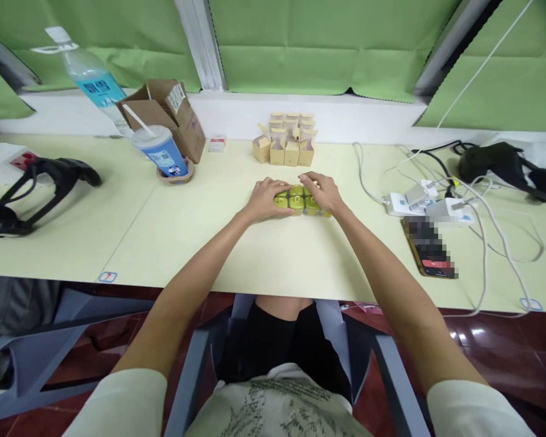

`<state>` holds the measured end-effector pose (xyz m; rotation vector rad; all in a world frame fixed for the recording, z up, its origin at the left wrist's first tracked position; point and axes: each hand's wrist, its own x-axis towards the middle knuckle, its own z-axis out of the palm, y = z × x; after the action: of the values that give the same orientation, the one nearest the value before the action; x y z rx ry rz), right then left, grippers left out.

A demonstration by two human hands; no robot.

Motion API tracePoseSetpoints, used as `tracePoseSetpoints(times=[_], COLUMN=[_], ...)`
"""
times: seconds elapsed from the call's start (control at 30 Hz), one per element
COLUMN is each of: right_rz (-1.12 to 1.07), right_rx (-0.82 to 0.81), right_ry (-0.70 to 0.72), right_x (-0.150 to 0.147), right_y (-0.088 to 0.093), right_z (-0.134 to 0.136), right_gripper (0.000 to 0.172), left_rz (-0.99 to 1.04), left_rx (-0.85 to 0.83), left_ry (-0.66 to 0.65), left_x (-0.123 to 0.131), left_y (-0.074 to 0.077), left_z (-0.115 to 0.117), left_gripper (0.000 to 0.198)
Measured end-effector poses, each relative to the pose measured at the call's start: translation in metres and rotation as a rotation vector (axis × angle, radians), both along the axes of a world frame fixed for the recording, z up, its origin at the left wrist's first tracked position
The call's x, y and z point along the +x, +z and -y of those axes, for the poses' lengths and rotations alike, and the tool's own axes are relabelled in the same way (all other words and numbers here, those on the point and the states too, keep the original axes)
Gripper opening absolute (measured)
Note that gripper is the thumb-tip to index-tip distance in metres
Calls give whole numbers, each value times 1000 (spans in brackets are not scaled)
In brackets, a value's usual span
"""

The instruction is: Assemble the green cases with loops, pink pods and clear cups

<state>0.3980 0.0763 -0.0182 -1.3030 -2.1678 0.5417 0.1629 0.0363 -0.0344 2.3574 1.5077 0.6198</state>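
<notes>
A tight block of several small jars with shiny yellow-green lids (296, 201) stands on the pale table in front of me. My left hand (266, 199) grips the left end of the block, thumb along the near side and fingers over the far side. My right hand (322, 191) is curled round the right end, its fingers reaching over the lids. Parts of the outer jars are hidden under both hands. Just behind them, several small open tan cardboard boxes (292, 153) stand grouped in rows, flaps up.
A blue cup with a straw (166, 156), an open carton (188, 130) and a large water bottle (97, 85) stand at left, with a black headset (45, 188) beyond. At right lie a phone (428, 249), a power strip (400, 205), loose white cables and another black device (505, 164).
</notes>
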Motion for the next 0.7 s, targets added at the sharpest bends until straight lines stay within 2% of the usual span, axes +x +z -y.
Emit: tracePoseSetpoints(times=[0.1, 0.23, 0.33, 0.4, 0.47, 0.53, 0.57, 0.6, 0.63, 0.7], right_rz=[-228, -664, -921, -992, -988, -909, -839, -760, -696, -581], right_rx=[-27, -75, -141, -181, -148, -85, -74, -101, -154, -282], right_ry=[-31, -70, -119, -117, -104, -94, -85, -60, -26, 62], right_x=[8, 18, 27, 39, 57, 78, 87, 94, 100, 103], right_y=[-6, -23, -28, -27, -26, -27, -29, -32, -36, -46], right_z=[-6, -13, -22, -27, -28, -21, -16, -10, -3, 7], right_gripper=[93, 64, 47, 42, 39, 33, 32, 37, 50, 89], left_rz=[19, 82, 286, 438, 536, 607, 630, 632, 627, 591], left_rx=[-17, -12, 38, 91, 109, 28, -46, -129, -204, -304], left_ry=[-22, -71, -38, 75, 155, 117, 76, 38, -1, -43], left_x=[-2, -9, -16, -24, -35, -48, -55, -60, -64, -69], left_y=[-2, -9, -11, -13, -18, -25, -28, -32, -34, -38], left_z=[-5, -9, -9, -8, -4, 0, 2, 4, 6, 10], left_gripper=[86, 84, 78, 76, 76, 83, 95, 112, 126, 142])
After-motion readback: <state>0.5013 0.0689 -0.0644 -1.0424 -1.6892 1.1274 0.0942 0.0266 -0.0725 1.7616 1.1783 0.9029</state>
